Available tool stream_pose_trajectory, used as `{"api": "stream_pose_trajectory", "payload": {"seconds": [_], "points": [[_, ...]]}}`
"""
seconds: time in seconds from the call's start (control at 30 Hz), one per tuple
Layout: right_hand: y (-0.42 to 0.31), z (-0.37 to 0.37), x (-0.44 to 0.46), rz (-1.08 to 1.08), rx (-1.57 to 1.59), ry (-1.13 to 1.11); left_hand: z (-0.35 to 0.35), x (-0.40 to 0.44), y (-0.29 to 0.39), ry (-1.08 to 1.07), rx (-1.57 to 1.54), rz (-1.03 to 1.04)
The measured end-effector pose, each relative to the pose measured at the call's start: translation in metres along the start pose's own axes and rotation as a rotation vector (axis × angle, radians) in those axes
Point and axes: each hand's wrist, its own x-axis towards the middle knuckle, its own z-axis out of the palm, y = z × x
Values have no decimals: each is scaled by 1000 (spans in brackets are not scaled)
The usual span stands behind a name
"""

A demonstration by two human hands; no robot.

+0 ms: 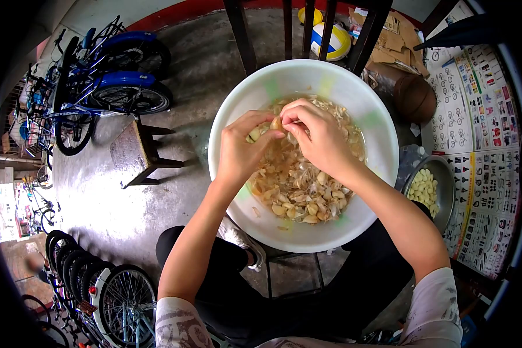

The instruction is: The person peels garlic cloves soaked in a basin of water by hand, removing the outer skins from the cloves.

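Both my hands are raised over a large white basin (238, 214) of brownish water with garlic cloves and loose skins (307, 191). Between my fingertips is a garlic clove (276, 123) with brownish skin. My left hand (246, 139) pinches it from the left, and pale cloves (253, 134) show against its curled fingers. My right hand (310, 127) pinches the same clove from the right. Peeled white cloves (423, 188) lie in a metal bowl (445, 191) at the basin's right.
A wooden stool (127, 152) and blue bicycles (124, 78) stand left, with a row of wheels (127, 301) lower left. Dark bars (240, 35) rise behind the basin. A volleyball (332, 43), a basketball (414, 98) and cardboard (397, 43) are at the upper right.
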Motion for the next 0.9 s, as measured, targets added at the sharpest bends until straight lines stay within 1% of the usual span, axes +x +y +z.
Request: {"api": "stream_pose_trajectory", "payload": {"seconds": [0.13, 0.2, 0.23, 0.3, 0.37, 0.43, 0.47, 0.5, 0.53, 0.6, 0.67, 0.73, 0.9], "points": [[1, -2, 2, -75, -25, -11, -1, 1, -1, -23, 1, -4], [2, -5, 5, -72, 70, -75, -4, 1, 1, 1, -106, -119], [2, -7, 7, -73, 71, -76, -6, 1, 1, 2, -105, -119], [1, -13, 10, -59, 136, -119, -10, 2, 2, 11, -433, -513], [5, -15, 10, -36, 125, -91, -7, 1, -3, 24, -487, -505], [1, -15, 12, -14, 114, -66, -3, 0, -5, 74, -26, -14], [-4, -14, 12, 38, 100, -29, -2, -1, -4, 75, -26, -14], [-9, -12, 12, 90, 85, 9, -1, -2, -3, 88, 61, 62], [-9, -9, 10, 91, 86, 8, 0, -3, -1, 99, 149, 137], [-7, -4, 4, 184, 144, -25, 4, -7, 4, 126, 178, 143], [-8, 0, 2, 190, 137, -3, 6, -9, 4, 155, 209, 151], [-7, 2, 1, 192, 130, 17, 7, -10, 0, 156, 307, 216], [-5, 1, 0, 59, 46, 28, 7, -11, 1, 133, 343, 233]]}}
